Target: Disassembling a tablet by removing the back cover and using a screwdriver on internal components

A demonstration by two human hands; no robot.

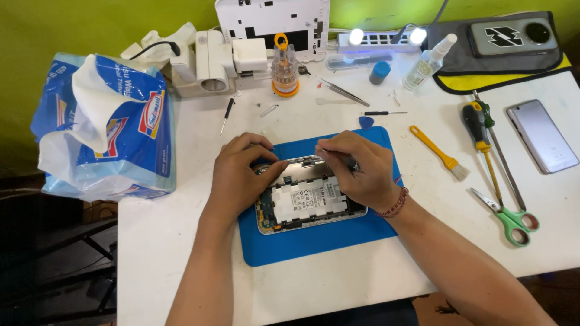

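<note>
- Opened tablet [308,202], back cover off, lies on a blue mat [302,247] at mid counter [362,284]; flat silvery battery pack fills its middle, green circuit board shows along the left edge.
- Left hand [241,175] is curled over the tablet's upper left corner, fingertips pressing on the frame to steady it.
- Right hand [356,169] is pinched around a thin dark tool [344,160], tip at the top edge; the tip itself is too small to make out.
- Risk, as I judge it: a slip of the tool could scratch the board or puncture the soft battery; the smooth metal frame could slide under uneven pressure.
- Nearby: yellow brush [438,151], green-handled scissors [510,217], screwdriver [480,136], silver phone [542,136], clear spray bottle [429,60], crinkled plastic tissue pack [103,127].
</note>
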